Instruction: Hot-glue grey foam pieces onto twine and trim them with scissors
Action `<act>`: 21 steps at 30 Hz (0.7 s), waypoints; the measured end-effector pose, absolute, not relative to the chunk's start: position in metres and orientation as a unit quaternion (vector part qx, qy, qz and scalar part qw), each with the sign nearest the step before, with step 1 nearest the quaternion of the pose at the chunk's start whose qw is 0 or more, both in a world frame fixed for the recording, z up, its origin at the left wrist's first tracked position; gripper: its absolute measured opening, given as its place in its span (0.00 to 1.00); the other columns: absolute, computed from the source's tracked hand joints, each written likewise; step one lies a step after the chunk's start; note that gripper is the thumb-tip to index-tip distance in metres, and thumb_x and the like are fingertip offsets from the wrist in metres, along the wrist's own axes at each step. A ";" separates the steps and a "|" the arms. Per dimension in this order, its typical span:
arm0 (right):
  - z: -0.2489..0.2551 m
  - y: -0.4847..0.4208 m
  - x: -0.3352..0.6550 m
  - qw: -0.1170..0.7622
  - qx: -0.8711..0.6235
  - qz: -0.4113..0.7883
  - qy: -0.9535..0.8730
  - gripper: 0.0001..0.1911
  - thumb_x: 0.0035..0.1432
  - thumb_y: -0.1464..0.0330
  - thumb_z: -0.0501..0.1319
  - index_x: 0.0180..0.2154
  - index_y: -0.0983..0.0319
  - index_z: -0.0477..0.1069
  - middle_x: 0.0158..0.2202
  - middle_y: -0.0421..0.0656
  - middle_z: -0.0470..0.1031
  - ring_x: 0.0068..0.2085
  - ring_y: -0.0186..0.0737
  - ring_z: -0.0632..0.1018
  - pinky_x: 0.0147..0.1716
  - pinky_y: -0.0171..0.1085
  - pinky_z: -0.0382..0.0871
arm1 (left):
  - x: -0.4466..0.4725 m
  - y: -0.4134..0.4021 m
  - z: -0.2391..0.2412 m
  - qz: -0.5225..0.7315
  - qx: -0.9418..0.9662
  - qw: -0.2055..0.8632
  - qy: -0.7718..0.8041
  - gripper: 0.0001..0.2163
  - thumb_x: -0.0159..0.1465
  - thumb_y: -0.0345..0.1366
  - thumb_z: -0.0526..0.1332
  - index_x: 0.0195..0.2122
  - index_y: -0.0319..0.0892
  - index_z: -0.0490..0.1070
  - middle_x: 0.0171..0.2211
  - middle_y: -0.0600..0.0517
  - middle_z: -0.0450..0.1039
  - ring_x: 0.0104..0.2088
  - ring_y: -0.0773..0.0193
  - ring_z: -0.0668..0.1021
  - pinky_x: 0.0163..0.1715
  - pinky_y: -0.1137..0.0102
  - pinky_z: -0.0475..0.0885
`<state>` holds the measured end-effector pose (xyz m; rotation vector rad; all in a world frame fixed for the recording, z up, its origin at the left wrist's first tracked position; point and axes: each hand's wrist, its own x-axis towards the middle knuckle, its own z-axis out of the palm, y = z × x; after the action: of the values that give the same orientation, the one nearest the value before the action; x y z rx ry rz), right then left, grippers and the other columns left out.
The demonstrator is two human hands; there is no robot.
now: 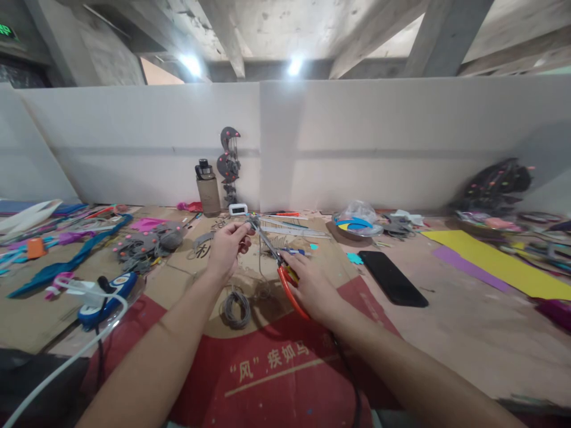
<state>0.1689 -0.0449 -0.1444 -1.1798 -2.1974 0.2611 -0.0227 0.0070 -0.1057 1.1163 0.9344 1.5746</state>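
Note:
My right hand (312,285) is closed round the red handles of a pair of pliers (285,276), whose long metal jaws point up and left. My left hand (227,246) pinches a thin piece of wire (252,224) right at the jaw tips. Both hands hover over a sheet of brown cardboard (196,261). A small coil of grey wire (236,308) lies on the cardboard just below my left wrist.
A black phone (392,278) lies to the right. A blue and white glue gun (104,294) with a white cable sits at left. Behind stand a bottle (208,189), a small white timer (238,209) and a grey felt hanging (229,163). Yellow paper (504,264) lies far right.

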 end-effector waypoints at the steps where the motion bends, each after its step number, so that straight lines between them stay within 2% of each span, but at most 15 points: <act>1: -0.144 -0.046 0.169 0.309 -0.454 0.092 -0.831 0.27 0.57 0.69 0.54 0.59 0.64 0.56 0.51 0.53 0.66 0.49 0.45 0.70 0.49 0.43 0.66 | -0.022 0.007 -0.106 0.643 0.459 0.480 0.382 0.11 0.49 0.39 0.66 0.25 0.37 0.69 0.21 0.54 0.69 0.17 0.75 0.66 0.14 0.78 0.54; 8: -0.142 -0.052 0.167 0.282 -0.500 0.044 -0.818 0.27 0.59 0.65 0.52 0.60 0.63 0.55 0.49 0.51 0.66 0.46 0.44 0.71 0.46 0.41 0.67 | -0.021 0.007 -0.106 0.650 0.446 0.489 0.374 0.11 0.49 0.40 0.66 0.24 0.38 0.67 0.19 0.55 0.67 0.16 0.76 0.65 0.13 0.78 0.53; 21: -0.146 -0.051 0.171 0.252 -0.515 -0.040 -0.818 0.28 0.57 0.67 0.53 0.59 0.61 0.55 0.48 0.51 0.67 0.43 0.45 0.72 0.40 0.39 0.67 | -0.023 0.008 -0.101 0.660 0.432 0.479 0.385 0.13 0.48 0.41 0.67 0.24 0.37 0.67 0.19 0.56 0.67 0.16 0.75 0.67 0.13 0.78 0.56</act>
<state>0.1713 -0.0514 -0.1455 -1.4012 -2.2251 -0.1088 -0.0233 0.0075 -0.1011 1.0540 0.9407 1.6111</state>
